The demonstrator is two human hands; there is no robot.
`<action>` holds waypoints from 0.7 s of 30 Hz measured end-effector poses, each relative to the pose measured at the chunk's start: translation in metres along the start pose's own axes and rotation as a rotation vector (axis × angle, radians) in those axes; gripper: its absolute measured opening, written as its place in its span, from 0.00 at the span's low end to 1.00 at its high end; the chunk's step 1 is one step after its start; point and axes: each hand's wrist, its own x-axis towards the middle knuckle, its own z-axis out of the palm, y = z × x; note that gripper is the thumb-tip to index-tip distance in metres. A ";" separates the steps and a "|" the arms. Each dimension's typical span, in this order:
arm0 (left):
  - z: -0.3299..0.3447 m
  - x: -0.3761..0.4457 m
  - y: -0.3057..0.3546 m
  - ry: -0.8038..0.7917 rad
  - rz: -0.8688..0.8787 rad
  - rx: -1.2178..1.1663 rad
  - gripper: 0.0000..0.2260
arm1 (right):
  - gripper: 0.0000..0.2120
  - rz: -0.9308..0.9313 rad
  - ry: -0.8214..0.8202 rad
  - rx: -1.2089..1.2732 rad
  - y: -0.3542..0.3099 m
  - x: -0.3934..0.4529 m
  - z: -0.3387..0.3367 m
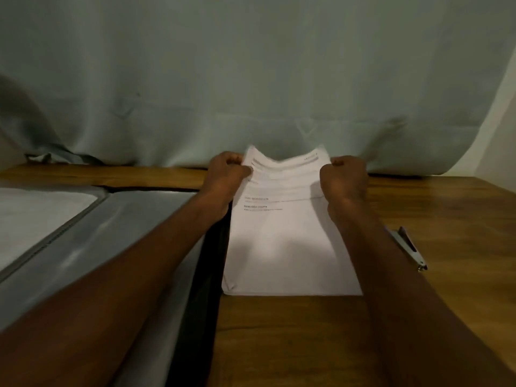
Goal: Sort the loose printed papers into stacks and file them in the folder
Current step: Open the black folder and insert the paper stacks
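Head view, and starting close in: both forearms reach out over the wooden tabletop (293, 331) from the near edge. Just past them lies the stack of papers (284, 247), its near edge resting flat on the wood, its far end lifted and bowed. A stapler (409, 247) lies to the right of the stack, near the right forearm but apart from the paper. To the left, the grey folder (117, 233) lies open, with a white sheet (36, 216) showing in its far left panel; its dark edge runs right alongside the stack.

Farther out, the left hand (223, 174) pinches the stack's far left corner, and the right hand (344, 180) has its grip curled tight on the far right corner. Between them the top sheets sag into a dip. Behind everything hangs a pale cloth backdrop (251, 65).

What worries me is that sag. With only the corners held, the sheets look likely to fan or slide apart if the hands pull outward or lift unevenly, and a loose page could slip off toward the folder's gap. Squeezing the corners this hard may crease them. If the stack swings right when lifted, it might catch the stapler and knock it. The print on top is too blurred to read, so I cannot tell whether these pages belong together.
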 end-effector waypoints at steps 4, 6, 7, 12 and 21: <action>-0.013 -0.004 0.008 -0.297 -0.160 -0.290 0.16 | 0.19 -0.140 0.054 0.402 -0.018 0.001 -0.006; -0.019 -0.011 0.006 -0.474 -0.196 -0.225 0.18 | 0.18 -0.216 0.085 0.497 -0.023 0.000 -0.010; -0.020 -0.012 0.004 -0.523 -0.177 -0.192 0.19 | 0.18 -0.255 0.102 0.518 -0.025 0.000 -0.012; -0.014 -0.007 0.004 -0.404 -0.124 -0.399 0.20 | 0.15 -0.316 0.005 0.537 -0.023 -0.001 -0.017; -0.024 -0.001 0.008 -0.291 -0.185 -0.337 0.17 | 0.23 0.160 -0.404 0.354 -0.007 0.004 -0.015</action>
